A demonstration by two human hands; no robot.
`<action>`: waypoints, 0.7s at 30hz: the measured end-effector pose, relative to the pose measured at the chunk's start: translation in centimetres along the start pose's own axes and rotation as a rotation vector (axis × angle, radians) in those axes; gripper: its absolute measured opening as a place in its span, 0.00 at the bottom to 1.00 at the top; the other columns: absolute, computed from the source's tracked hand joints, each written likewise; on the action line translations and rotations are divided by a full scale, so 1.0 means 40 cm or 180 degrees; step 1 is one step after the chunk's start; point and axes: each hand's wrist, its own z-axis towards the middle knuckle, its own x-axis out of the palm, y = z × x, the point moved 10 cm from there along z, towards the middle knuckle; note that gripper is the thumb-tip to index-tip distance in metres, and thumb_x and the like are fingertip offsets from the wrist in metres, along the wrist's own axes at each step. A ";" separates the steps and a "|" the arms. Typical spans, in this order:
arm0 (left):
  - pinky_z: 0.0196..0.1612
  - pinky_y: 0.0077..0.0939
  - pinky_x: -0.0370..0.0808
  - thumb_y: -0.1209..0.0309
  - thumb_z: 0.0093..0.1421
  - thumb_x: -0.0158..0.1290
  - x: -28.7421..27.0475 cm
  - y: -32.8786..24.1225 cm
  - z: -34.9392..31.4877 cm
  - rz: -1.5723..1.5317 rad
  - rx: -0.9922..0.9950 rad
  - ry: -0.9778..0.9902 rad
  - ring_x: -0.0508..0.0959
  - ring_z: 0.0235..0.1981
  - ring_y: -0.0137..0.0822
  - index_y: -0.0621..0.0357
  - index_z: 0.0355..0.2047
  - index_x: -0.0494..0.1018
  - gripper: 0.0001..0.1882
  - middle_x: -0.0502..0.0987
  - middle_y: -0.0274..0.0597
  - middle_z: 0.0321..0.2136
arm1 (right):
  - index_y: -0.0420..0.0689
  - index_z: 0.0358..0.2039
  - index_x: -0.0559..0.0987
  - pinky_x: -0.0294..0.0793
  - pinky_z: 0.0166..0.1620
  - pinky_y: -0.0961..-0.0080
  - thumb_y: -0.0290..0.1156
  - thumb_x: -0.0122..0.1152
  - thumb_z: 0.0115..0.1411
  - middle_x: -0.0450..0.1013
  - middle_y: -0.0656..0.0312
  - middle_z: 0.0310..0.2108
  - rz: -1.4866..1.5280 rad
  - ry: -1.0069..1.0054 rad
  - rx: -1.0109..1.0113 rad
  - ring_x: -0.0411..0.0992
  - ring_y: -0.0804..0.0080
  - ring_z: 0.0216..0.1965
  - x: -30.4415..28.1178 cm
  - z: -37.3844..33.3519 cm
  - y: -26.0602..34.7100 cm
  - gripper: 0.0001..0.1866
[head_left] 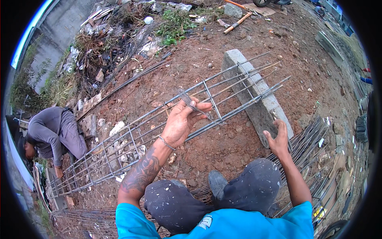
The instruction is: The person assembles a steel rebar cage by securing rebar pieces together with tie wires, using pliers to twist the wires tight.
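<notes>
My left hand [182, 121] is closed round a bundle of thin tie wires [186, 98], whose ends stick out above the fingers. It is over a long rebar cage [209, 97] of straight bars and square ties. The cage's far right end rests across a concrete block [262, 101]. My right hand [279, 140] is curled beside the block's right end, apart from the cage. A slim dark metal tool [274, 114] shows past its fingers; most of it is hidden, so its exact kind is unclear.
A co-worker [59, 131] crouches at the cage's left end, one hand near the bars. Loose rebar [308, 145] lies in piles at my right and lower left. Rubble and rubbish [101, 59] cover the upper left. A wooden-handled tool [237, 23] lies on the soil beyond.
</notes>
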 end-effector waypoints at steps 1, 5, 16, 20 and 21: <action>0.49 0.33 0.74 0.67 0.68 0.42 0.001 -0.007 -0.004 0.0027 0.0066 0.0029 0.75 0.51 0.41 0.56 0.44 0.66 0.09 0.77 0.49 0.44 | 0.37 0.49 0.67 0.70 0.48 0.64 0.42 0.64 0.54 0.70 0.53 0.42 0.1007 0.0671 0.0336 0.70 0.61 0.44 0.044 0.036 0.108 0.28; 0.47 0.30 0.75 0.66 0.68 0.44 0.011 -0.030 -0.007 0.0392 0.0259 -0.0053 0.77 0.48 0.38 0.56 0.45 0.66 0.10 0.78 0.47 0.41 | 0.35 0.47 0.73 0.74 0.44 0.68 0.41 0.64 0.55 0.75 0.50 0.37 0.1485 0.1665 -0.0856 0.75 0.63 0.38 0.051 0.128 0.538 0.25; 0.30 0.21 0.77 0.74 0.67 0.41 -0.022 -0.104 -0.058 0.1779 0.0715 -0.0875 0.79 0.27 0.29 0.64 0.38 0.63 0.05 0.79 0.45 0.29 | 0.36 0.36 0.76 0.70 0.32 0.66 0.29 0.57 0.59 0.74 0.49 0.23 0.1961 0.1624 -0.0844 0.74 0.56 0.26 0.139 0.164 0.591 0.10; 0.26 0.19 0.72 0.75 0.63 0.46 -0.043 -0.122 -0.068 0.2465 0.1050 -0.1253 0.76 0.23 0.25 0.65 0.35 0.66 0.04 0.78 0.43 0.25 | 0.36 0.37 0.76 0.71 0.33 0.66 0.30 0.58 0.59 0.73 0.50 0.22 0.1775 0.1693 -0.1050 0.74 0.56 0.26 0.158 0.159 0.606 0.10; 0.24 0.18 0.70 0.76 0.61 0.48 -0.044 -0.134 -0.073 0.2823 0.1181 -0.1438 0.74 0.20 0.24 0.65 0.33 0.67 0.04 0.77 0.41 0.22 | 0.36 0.37 0.76 0.71 0.34 0.66 0.31 0.58 0.59 0.73 0.51 0.22 0.1691 0.1577 -0.1239 0.74 0.55 0.26 0.150 0.161 0.614 0.10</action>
